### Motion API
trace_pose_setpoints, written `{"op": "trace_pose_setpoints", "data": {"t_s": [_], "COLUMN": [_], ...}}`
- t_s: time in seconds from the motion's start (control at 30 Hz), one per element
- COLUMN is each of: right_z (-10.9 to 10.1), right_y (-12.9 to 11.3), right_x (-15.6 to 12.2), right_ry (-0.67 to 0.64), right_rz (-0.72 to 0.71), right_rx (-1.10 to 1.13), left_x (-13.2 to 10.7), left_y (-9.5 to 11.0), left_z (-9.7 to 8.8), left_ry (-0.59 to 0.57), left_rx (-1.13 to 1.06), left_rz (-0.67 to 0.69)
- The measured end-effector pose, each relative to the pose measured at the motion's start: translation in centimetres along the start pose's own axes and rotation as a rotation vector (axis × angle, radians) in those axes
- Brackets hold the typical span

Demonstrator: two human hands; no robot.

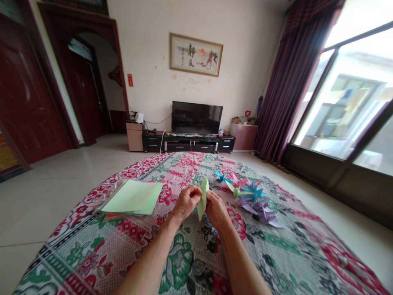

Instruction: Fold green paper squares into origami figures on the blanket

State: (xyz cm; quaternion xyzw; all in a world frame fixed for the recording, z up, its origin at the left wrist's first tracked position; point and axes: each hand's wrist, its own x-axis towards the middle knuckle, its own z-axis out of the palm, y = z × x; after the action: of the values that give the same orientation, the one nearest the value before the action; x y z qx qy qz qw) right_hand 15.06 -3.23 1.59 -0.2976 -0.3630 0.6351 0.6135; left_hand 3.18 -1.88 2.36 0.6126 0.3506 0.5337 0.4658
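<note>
A light green folded paper (203, 200), long and pointed at both ends, is held upright over the table between my two hands. My left hand (188, 200) pinches it from the left side, fingers curled and thumb against the paper. From the right, my right hand (216, 208) grips its other side, with some fingertips hidden behind it. Just right of my hands lie several folded paper cranes: blue (254, 191), pink (238, 180), pale green (236, 190) and purple (265, 213). To the left rests a stack of light green paper sheets (132, 197).
A patterned cloth covers the round table (181, 262). Other coloured sheets show under the green stack, on a clear plastic wrapper. Beyond the table stand a television (197, 118) and a low black cabinet (192, 143). A purple curtain (276, 82) and window are at right.
</note>
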Motion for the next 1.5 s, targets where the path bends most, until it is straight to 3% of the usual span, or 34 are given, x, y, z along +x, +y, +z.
{"op": "trace_pose_setpoints", "data": {"t_s": [0.27,0.4,0.73,0.9,1.3,1.5], "right_z": [0.1,0.0,0.1,0.1,0.2,-0.2], "right_y": [-0.1,-0.1,-0.5,-0.3,-0.2,-0.2], "right_x": [-0.1,-0.1,-0.5,-0.5,-0.1,-0.3], "right_ry": [0.026,0.055,-0.061,-0.019,0.057,-0.029], "right_rz": [-0.009,-0.011,0.012,-0.003,-0.092,-0.048], "right_rx": [-0.052,-0.046,-0.019,-0.048,-0.113,-0.069], "left_x": [-0.1,-0.1,-0.1,-0.1,0.0,0.0], "left_y": [-0.2,0.1,0.5,0.8,0.4,0.4], "left_z": [-0.2,-0.2,-0.3,-0.3,-0.2,-0.1], "left_ry": [-0.031,-0.022,0.042,0.040,-0.005,-0.008], "left_rx": [0.056,0.105,0.220,0.288,-0.038,-0.232], "left_rz": [-0.083,-0.018,0.029,0.080,-0.029,-0.126]}}
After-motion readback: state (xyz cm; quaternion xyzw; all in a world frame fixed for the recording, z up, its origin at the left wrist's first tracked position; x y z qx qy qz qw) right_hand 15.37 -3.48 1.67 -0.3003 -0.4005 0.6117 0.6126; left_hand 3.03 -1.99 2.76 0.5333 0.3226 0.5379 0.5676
